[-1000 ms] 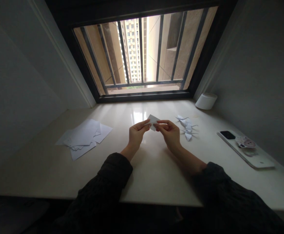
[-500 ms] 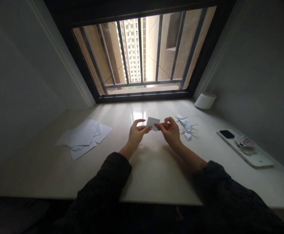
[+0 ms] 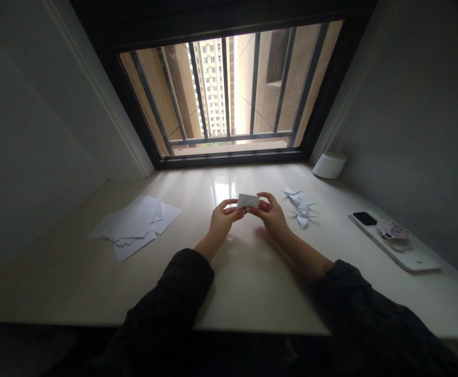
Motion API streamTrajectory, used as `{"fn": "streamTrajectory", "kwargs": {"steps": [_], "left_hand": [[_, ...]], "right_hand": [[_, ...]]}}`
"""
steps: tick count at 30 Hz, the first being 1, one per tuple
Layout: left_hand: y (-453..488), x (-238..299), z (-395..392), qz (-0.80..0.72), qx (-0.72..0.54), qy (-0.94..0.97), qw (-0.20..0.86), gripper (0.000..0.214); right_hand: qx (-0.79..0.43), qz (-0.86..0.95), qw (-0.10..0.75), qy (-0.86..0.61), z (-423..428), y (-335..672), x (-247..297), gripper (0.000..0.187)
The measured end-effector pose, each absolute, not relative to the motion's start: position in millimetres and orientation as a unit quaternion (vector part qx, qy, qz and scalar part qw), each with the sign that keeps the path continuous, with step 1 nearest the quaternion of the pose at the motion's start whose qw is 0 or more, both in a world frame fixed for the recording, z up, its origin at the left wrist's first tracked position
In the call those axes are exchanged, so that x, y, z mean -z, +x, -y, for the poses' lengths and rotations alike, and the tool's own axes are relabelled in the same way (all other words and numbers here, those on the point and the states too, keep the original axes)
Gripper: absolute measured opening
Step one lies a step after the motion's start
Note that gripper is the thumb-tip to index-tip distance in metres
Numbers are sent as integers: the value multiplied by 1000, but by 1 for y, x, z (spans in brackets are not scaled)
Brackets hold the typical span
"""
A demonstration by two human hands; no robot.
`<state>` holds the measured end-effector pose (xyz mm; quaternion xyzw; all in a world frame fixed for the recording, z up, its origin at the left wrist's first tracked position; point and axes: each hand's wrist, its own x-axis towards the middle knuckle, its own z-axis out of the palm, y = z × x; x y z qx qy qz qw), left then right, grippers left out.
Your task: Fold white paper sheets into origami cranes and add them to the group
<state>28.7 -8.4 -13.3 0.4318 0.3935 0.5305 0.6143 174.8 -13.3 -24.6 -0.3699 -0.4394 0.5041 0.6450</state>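
Observation:
A small folded piece of white paper (image 3: 248, 200) is held up between my two hands, above the pale sill. My left hand (image 3: 224, 219) pinches its left side and lower edge. On the other side, my right hand (image 3: 270, 213) grips the lower right part, with the thumbs close together at the bottom edge. The paper looks like a flat, wide rectangle; folds on its far side are hidden. Just right of my right hand lie several folded paper cranes (image 3: 301, 207) in a row.
A loose stack of white paper sheets (image 3: 132, 222) lies at the left. At the right rests a white phone (image 3: 405, 251) with a round grip on its back. A white cylindrical object (image 3: 330, 165) stands in the back right corner, near the barred window (image 3: 229, 94).
The paper showed as a tilted square before and now appears as a lower, wider rectangle. My right fingers have moved round behind its right side, and both thumbs have come together.

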Motion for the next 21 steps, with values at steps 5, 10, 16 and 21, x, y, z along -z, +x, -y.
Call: {"fn": "streamTrajectory", "kwargs": {"steps": [5,10,16,21], "left_hand": [[28,14,6,-405,-515,416,631,48],[25,19,1,-405,-511,411,637,49],[23,19,0,-418,-515,403,630,48],[23,12,4,-426,-514,439,601,44]], "right_hand": [[-519,410,631,-405,13,176,23,56],[-498,397,641,-429,12,176,24,51],[-511,432,609,-427,9,182,27,51],[-507,447,599,-429,13,182,20,44]]}}
